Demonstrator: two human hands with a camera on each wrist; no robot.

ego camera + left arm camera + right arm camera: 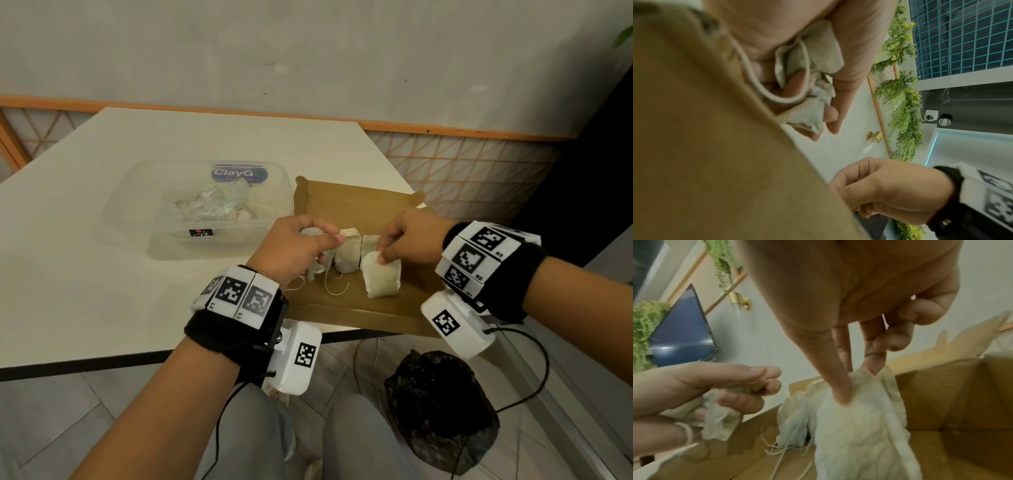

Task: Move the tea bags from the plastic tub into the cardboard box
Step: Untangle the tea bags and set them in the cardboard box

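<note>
The open cardboard box (pixel 356 202) lies at the table's near right edge, with several tea bags standing in it. My left hand (pixel 298 248) hovers over the box's left side and grips a crumpled bunch of tea bags (pixel 813 53) with strings trailing down. My right hand (pixel 407 240) pinches the top of one white tea bag (pixel 382 275) between thumb and fingers (pixel 840 386), holding it upright inside the box. Two more tea bags (pixel 347 251) stand between the hands. The clear plastic tub (pixel 202 209) sits to the left, holding wrappers and a few bags.
The white table (pixel 85 267) stretches left of the box. A black plastic bag (pixel 442 407) lies on the floor below the table's near edge, beside my knees. Cables hang from both wrist cameras. A wall stands behind the table.
</note>
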